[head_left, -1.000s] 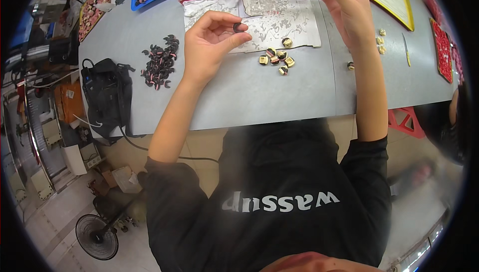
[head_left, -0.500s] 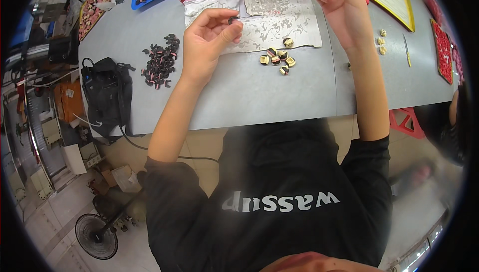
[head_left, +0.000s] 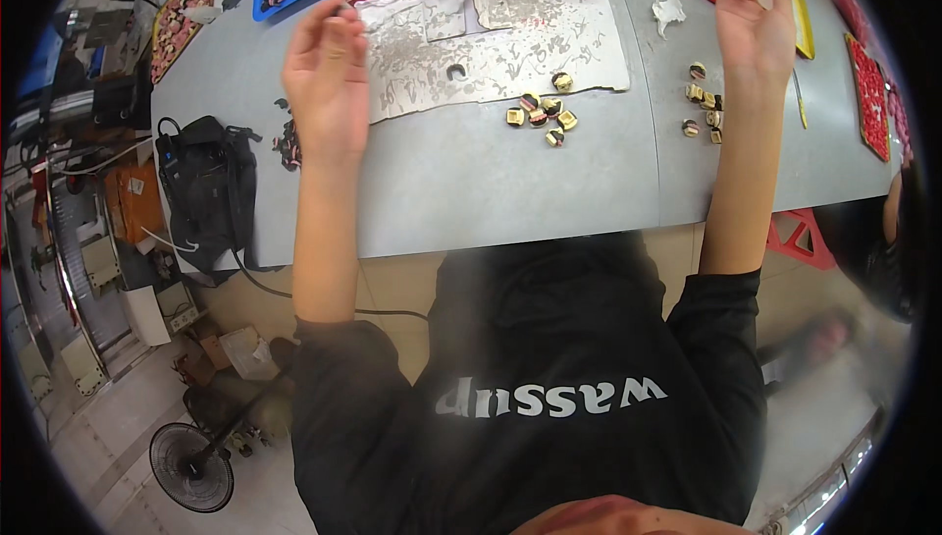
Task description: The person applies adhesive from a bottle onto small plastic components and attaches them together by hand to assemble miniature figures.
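My left hand (head_left: 329, 74) is raised over the left end of a grey-stained white sheet (head_left: 530, 49). Its thumb and fingers pinch a small dark piece (head_left: 342, 11), mostly hidden. One dark U-shaped piece (head_left: 456, 72) lies alone on the sheet. Beyond my left wrist, a pile of dark, pink-edged curved pieces (head_left: 287, 147) is mostly covered by the hand. At the top right, my right hand (head_left: 756, 29) hangs over a yellow-rimmed tray (head_left: 807, 39). A pale, blurred thing sits between its thumb and fingers, cut off by the frame edge.
Small cream-and-black block pieces (head_left: 551, 113) are clustered before the sheet, with more blocks (head_left: 702, 98) near my right forearm. Crumpled white tissue (head_left: 669, 13) lies between. A blue tray (head_left: 260, 0) of dark pieces stands at the back left; a black bag (head_left: 208, 187) sits at the left edge.
My left hand has moved left from the sheet's middle, and a U-shaped piece now lies there. My right hand has moved right with the white thing, uncovering the tissue and several blocks.
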### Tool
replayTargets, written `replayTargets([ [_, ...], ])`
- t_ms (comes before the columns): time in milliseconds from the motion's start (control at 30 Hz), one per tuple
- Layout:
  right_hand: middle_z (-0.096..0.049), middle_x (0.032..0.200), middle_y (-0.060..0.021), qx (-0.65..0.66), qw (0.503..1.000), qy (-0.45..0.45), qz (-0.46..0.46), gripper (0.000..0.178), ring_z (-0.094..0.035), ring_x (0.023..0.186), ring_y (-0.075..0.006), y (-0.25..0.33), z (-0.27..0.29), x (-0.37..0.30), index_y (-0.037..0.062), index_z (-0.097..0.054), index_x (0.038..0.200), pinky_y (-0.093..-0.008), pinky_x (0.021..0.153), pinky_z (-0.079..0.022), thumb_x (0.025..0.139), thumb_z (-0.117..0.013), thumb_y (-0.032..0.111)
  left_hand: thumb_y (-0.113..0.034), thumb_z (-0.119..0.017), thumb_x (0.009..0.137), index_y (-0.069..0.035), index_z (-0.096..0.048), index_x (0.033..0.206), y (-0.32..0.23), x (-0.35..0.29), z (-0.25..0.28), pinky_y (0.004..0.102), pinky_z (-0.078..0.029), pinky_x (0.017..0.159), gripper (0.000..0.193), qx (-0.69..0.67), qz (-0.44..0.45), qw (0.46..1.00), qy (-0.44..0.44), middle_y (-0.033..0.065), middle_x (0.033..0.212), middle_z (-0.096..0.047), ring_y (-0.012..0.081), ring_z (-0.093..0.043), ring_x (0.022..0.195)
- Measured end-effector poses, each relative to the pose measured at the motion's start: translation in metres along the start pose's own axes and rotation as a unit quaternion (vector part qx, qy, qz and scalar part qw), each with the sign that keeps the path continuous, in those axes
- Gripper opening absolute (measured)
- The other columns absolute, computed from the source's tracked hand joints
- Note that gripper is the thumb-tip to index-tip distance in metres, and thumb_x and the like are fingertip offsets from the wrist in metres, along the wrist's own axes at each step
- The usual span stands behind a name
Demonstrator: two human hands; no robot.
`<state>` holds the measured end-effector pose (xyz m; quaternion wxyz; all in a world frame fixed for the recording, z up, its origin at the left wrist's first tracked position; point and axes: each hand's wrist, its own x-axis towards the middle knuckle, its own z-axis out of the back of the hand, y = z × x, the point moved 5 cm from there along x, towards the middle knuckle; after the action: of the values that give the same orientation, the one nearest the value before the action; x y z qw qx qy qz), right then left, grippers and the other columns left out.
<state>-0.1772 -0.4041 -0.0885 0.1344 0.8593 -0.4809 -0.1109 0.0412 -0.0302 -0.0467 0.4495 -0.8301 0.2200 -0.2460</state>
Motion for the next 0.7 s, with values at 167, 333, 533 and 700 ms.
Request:
replayTargets([
  [167, -0.049, 0.122, -0.0229, 0.073, 0.997, -0.012, 0.007, 0.037, -0.040, 0.064, -0.0124, 0.009, -0.017, -0.007, -0.0063, -0.029, 0.121, -0.0266, 0.062, -0.040, 0.098, -0.045, 0.018, -0.016, -0.064, 0.088, -0.002, -0.053, 0.113, -0.012, 0.005, 0.017, 0.0202, -0.046, 0.075, 0.031, -0.034, -0.031, 0.998, -0.036, 0.0039, 0.098, -0.057, 0.0094, -0.054, 0.088],
  [333, -0.052, 0.117, -0.0217, 0.092, 0.995, -0.011, -0.040, 0.036, -0.042, 0.066, -0.0130, 0.002, -0.015, -0.006, -0.0057, -0.032, 0.120, -0.0275, 0.064, -0.041, 0.098, -0.047, 0.019, -0.011, -0.065, 0.087, -0.001, -0.055, 0.112, 0.001, 0.000, 0.002, 0.0209, -0.048, 0.079, 0.029, -0.029, -0.011, 0.999, 0.021, 0.0062, 0.101, -0.058, 0.0113, -0.056, 0.088],
  [533, -0.052, 0.078, -0.0026, -0.171, 0.985, -0.018, -0.016, 0.025, -0.050, 0.064, -0.0115, -0.066, -0.084, -0.073, 0.0076, -0.048, 0.112, -0.0241, 0.065, -0.044, 0.096, -0.050, 0.027, 0.005, -0.065, 0.081, 0.000, -0.060, 0.105, 0.027, -0.019, -0.026, 0.0239, -0.050, 0.081, 0.025, 0.084, 0.075, 0.992, 0.057, 0.0074, 0.096, -0.064, 0.0123, -0.061, 0.088],
  [700, -0.059, 0.114, -0.0171, -0.231, 0.942, 0.204, -0.132, 0.031, -0.043, 0.068, -0.0068, -0.105, -0.082, -0.091, 0.0040, -0.051, 0.103, -0.0232, 0.073, -0.041, 0.099, -0.042, 0.033, 0.005, -0.069, 0.078, 0.002, -0.058, 0.106, 0.033, -0.028, -0.043, 0.0270, -0.051, 0.076, 0.030, 0.126, 0.110, 0.983, 0.074, 0.0106, 0.093, -0.064, 0.0148, -0.062, 0.082],
])
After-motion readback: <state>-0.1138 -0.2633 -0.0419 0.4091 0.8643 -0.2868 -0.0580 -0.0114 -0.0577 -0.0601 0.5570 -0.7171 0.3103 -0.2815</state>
